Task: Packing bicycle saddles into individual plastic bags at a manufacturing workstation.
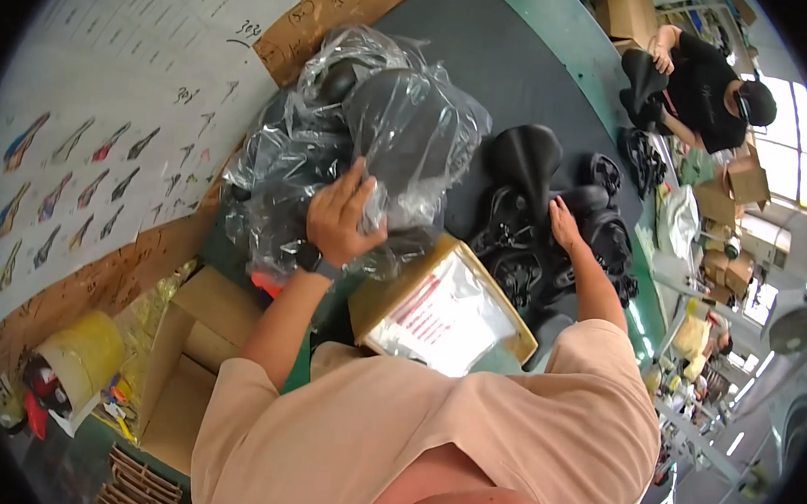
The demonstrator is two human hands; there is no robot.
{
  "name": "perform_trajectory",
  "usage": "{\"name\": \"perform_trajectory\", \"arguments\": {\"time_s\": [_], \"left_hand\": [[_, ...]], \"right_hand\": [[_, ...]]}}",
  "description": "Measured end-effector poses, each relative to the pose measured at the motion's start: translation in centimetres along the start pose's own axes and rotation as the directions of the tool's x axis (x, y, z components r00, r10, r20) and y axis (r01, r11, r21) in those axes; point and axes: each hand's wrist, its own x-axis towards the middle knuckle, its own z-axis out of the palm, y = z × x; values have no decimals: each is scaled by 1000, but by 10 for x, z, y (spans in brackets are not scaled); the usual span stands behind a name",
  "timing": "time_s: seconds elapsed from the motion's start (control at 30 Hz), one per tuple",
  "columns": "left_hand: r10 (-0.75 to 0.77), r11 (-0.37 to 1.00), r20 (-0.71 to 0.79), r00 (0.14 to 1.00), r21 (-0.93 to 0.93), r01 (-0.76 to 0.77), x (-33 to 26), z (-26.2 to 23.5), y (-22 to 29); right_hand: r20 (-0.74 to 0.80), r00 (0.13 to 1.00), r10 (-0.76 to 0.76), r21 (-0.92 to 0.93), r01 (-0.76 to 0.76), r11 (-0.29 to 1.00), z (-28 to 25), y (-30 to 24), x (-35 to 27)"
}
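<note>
My left hand lies on a clear plastic bag at the left of the dark tabletop, its fingers stretched out and nothing gripped. Inside that crumpled plastic show dark bicycle saddles, one large and rounded. Farther right, my right hand has its fingers closed at the narrow nose of a black bicycle saddle; part of the grip is hidden. Several more unwrapped black saddles are heaped around that hand, undersides showing on some.
Between my arms stands a cardboard box with clear plastic over it. An open carton and a yellow bucket are at lower left. A sheet with saddle pictures covers the left wall. Across the way, a person holds a black saddle.
</note>
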Motion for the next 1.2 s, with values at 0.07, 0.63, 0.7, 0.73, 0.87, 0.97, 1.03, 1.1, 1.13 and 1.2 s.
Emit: {"name": "perform_trajectory", "arguments": {"time_s": [0.07,0.63,0.7,0.73,0.87,0.97,1.03,1.1,1.13,1.2], "left_hand": [[16,1000,-6,1000,4,-16,5,6,-2],[134,989,16,991,59,-135,-18,-8,43],[55,979,109,993,188,-75,-26,-19,59],[-56,941,198,979,337,-15,-32,-26,85],[-18,975,20,1000,221,13,-90,-44,189],[66,997,300,952,12,-73,-157,-33,263],[-102,982,543,834,-77,170,-221,-5,297],[-110,954,711,695,-120,273,-252,23,345],[-59,969,707,705,-130,211,-266,43,360],[-18,986,708,706,-105,131,-294,79,367]], "right_hand": [[339,930,144,185,-216,959,5,-18,-62],[-405,398,823,757,-358,546,208,-79,-581],[-252,315,915,676,-620,399,254,-58,-605],[-240,296,924,696,-611,377,272,-43,-614],[-405,334,851,570,-635,521,276,-8,-599],[-338,389,857,567,-642,515,229,18,-570],[-271,424,864,623,-607,493,210,29,-542],[-99,473,876,466,-756,460,207,37,-529],[-169,467,868,368,-787,495,218,45,-527],[-175,499,849,410,-747,524,212,55,-522]]}}
